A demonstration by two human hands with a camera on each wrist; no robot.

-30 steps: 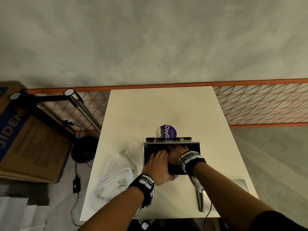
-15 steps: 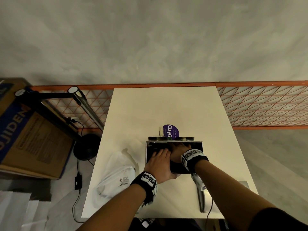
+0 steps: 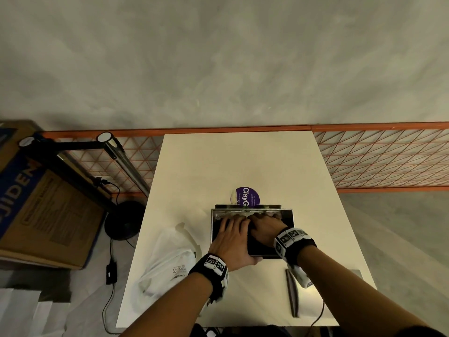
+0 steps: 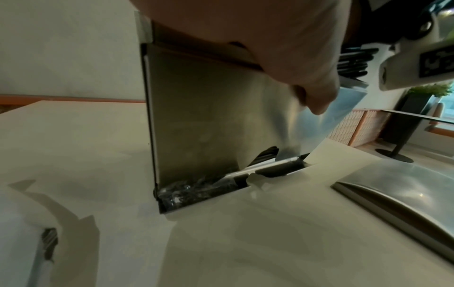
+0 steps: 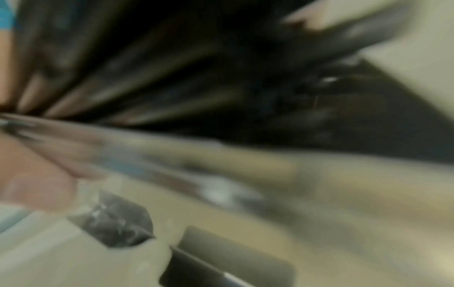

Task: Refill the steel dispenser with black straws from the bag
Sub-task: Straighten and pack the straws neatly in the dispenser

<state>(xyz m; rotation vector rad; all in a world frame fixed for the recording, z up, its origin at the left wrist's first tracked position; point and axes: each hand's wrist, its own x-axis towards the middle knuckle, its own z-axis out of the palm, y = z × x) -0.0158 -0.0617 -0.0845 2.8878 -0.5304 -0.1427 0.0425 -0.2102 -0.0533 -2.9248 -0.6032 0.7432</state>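
The steel dispenser stands open-topped on the white table. Both my hands are inside its top, lying flat on the black straws. The left hand covers the left half with its fingers stretched toward the far wall, and its thumb hangs over the front wall. My right hand lies beside it, fingers also reaching the far wall. Black straws show under the right wrist, and wrapped ones lie in the bottom tray. The white bag lies left of the dispenser. The right wrist view is blurred.
The dispenser's steel lid lies on the table at the near right, under my right forearm. A purple round label sits just behind the dispenser. A cardboard box and a black stand are on the floor to the left.
Both hands have slid a little further toward the dispenser's far wall, staying flat on the straws. The bag and lid have not moved.
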